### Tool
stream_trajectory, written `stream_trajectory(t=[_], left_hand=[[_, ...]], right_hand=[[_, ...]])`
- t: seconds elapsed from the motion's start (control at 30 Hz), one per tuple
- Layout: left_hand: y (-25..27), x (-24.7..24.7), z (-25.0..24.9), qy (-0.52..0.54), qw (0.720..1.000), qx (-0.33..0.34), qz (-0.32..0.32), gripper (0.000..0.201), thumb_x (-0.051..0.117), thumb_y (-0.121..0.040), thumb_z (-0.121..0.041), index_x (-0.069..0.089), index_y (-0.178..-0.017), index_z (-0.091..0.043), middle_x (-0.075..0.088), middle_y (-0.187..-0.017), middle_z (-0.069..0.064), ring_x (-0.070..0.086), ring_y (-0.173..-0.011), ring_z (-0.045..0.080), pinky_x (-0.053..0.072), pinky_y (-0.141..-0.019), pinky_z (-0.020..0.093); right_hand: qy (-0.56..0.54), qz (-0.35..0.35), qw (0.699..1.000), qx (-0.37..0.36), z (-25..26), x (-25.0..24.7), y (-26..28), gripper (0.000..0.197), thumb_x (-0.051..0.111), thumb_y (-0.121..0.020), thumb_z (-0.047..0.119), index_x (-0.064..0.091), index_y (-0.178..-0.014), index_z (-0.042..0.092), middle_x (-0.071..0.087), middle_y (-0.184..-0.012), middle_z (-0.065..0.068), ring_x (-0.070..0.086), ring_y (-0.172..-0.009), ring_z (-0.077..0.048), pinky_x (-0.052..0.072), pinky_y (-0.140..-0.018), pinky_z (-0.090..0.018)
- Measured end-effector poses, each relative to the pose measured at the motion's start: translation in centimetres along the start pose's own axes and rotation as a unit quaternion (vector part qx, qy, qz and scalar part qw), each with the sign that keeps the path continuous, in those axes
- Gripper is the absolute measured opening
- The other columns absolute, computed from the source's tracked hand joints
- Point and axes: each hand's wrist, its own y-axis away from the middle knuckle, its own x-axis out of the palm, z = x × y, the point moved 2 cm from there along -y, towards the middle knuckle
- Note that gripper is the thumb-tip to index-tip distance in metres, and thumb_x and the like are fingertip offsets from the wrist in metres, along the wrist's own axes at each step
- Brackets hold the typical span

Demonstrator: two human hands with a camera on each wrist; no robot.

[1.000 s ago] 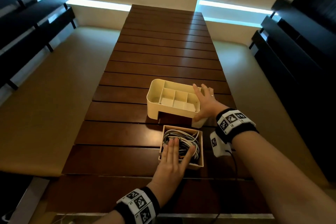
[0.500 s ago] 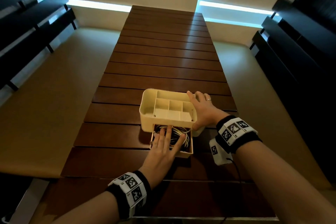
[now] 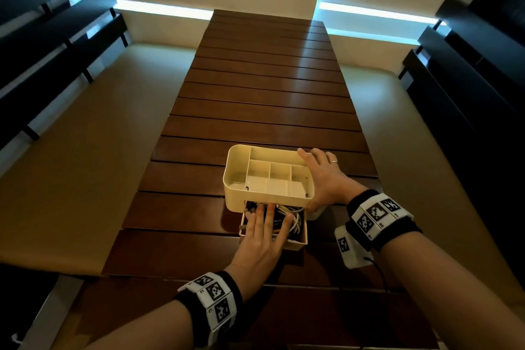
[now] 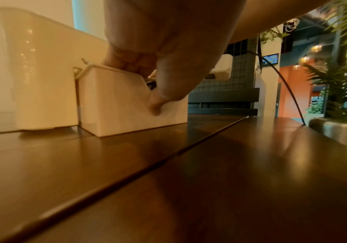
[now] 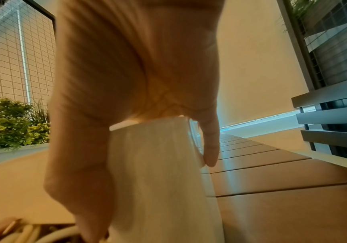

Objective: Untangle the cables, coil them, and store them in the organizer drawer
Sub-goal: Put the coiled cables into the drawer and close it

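Drawer [image 3: 299, 244] partway inside organizer [image 3: 235, 197], cables [image 3: 295, 214] in drawer.
Left hand [image 3: 262, 237] rests flat, fingers straight, on the cables; right hand [image 3: 324, 179], fingers extended, presses the organizer's right end on the table [image 3: 255, 94].

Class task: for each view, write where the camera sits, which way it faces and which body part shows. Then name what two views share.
Head: on the head, facing forward and down the table; shows both forearms, left hand, right hand.
Left wrist: low over the table, facing the drawer; shows palm and thumb.
Right wrist: on that wrist, facing the organizer wall; shows palm, thumb.
Shared: both wrist views show the organizer.
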Motion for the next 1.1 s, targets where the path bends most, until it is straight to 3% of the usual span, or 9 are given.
stream_trajectory(t=[0.17, 0.27, 0.47, 0.57, 0.63, 0.77, 0.87, 0.97, 1.1], left_hand=[[-0.3, -0.4, -1.8, 0.013, 0.999, -0.038, -0.018, 0.044, 0.006, -0.1, -0.006, 0.038, -0.131, -0.004, 0.059, -0.121, 0.031, 0.063, -0.103, 0.044, 0.051, -0.086, 0.05], [-0.2, -0.3, -2.3, 0.0, 0.997, -0.03, -0.067, 0.04, 0.017, -0.096, -0.004, 0.04, -0.129, -0.003, 0.044, -0.121, 0.019, 0.063, -0.102, 0.045, 0.049, -0.088, 0.052], [-0.1, 0.1, -2.2, 0.0, 0.998, -0.028, -0.062, 0.05, -0.001, -0.1, -0.005, 0.039, -0.13, 0.0, 0.042, -0.123, 0.019, 0.061, -0.105, 0.047, 0.046, -0.091, 0.053], [-0.3, -0.3, -2.1, 0.008, 1.0, -0.012, -0.017, 0.056, 0.001, -0.1, -0.004, 0.05, -0.126, 0.002, 0.056, -0.118, 0.022, 0.064, -0.099, 0.045, 0.05, -0.087, 0.053], [-0.4, -0.4, -2.0, 0.0, 1.0, -0.009, 0.007, 0.062, 0.002, -0.099, -0.002, 0.062, -0.114, 0.002, 0.068, -0.099, 0.021, 0.068, -0.088, 0.042, 0.052, -0.084, 0.052], [-0.8, -1.1, -1.9, 0.017, 1.0, 0.004, 0.018, 0.031, 0.028, -0.086, -0.009, 0.048, -0.109, -0.001, 0.068, -0.071, 0.013, 0.069, -0.075, 0.034, 0.053, -0.084, 0.049], [-0.8, -2.0, -1.7, 0.019, 1.0, 0.011, 0.021, 0.035, 0.041, -0.078, -0.013, 0.051, -0.11, -0.003, 0.068, -0.07, 0.013, 0.069, -0.075, 0.034, 0.054, -0.082, 0.049], [0.1, -2.7, -0.5, 0.037, 0.996, 0.071, -0.03, 0.052, 0.076, -0.061, -0.01, 0.064, -0.111, -0.005, 0.07, -0.082, 0.01, 0.07, -0.082, 0.029, 0.056, -0.082, 0.043], [1.2, -4.2, 1.6, 0.118, 0.979, 0.114, -0.12, 0.031, 0.064, -0.072, -0.005, 0.06, -0.102, -0.01, 0.069, -0.085, 0.006, 0.068, -0.077, 0.019, 0.055, -0.07, 0.027]], right_hand=[[0.008, -0.009, 1.0, 0.01, 0.2, 0.2, 0.5, 0.127, 0.083, -0.057, 0.036, -0.008, -0.146, 0.024, 0.007, -0.147, -0.005, -0.001, -0.137, -0.036, 0.022, -0.111, -0.05], [0.01, -0.01, 1.0, 0.01, 0.2, 0.2, 0.6, 0.128, 0.083, -0.057, 0.037, -0.008, -0.145, 0.024, 0.008, -0.147, -0.005, 0.0, -0.136, -0.036, 0.022, -0.111, -0.05], [0.011, 0.005, 1.0, 0.001, 0.4, 0.3, 1.2, 0.129, 0.084, -0.055, 0.036, -0.009, -0.145, 0.027, 0.007, -0.147, -0.004, 0.0, -0.136, -0.036, 0.024, -0.111, -0.052], [0.009, 0.008, 1.0, -0.008, 0.6, 0.5, 1.7, 0.128, 0.084, -0.055, 0.034, -0.007, -0.145, 0.027, 0.008, -0.147, -0.003, 0.0, -0.136, -0.037, 0.025, -0.11, -0.053], [0.01, 0.012, 1.0, -0.014, 0.9, 0.8, 2.1, 0.129, 0.085, -0.054, 0.033, -0.006, -0.145, 0.028, 0.008, -0.147, -0.003, 0.0, -0.136, -0.037, 0.025, -0.111, -0.052], [0.008, 0.014, 1.0, -0.017, 1.2, 1.2, 2.7, 0.132, 0.087, -0.052, 0.033, -0.007, -0.145, 0.03, 0.006, -0.148, -0.001, -0.003, -0.137, -0.035, 0.024, -0.112, -0.052], [0.008, 0.009, 1.0, -0.018, 1.2, 1.0, 2.8, 0.132, 0.087, -0.052, 0.034, -0.007, -0.145, 0.029, 0.007, -0.147, -0.001, -0.002, -0.137, -0.034, 0.026, -0.11, -0.052], [0.007, 0.01, 1.0, -0.016, 1.4, 0.9, 2.9, 0.131, 0.086, -0.053, 0.032, -0.007, -0.145, 0.029, 0.007, -0.148, 0.0, -0.002, -0.137, -0.033, 0.026, -0.11, -0.05], [0.007, 0.006, 1.0, -0.012, 1.4, 1.1, 2.9, 0.131, 0.085, -0.054, 0.033, -0.008, -0.145, 0.029, 0.007, -0.147, -0.001, -0.001, -0.136, -0.033, 0.029, -0.109, -0.05]])
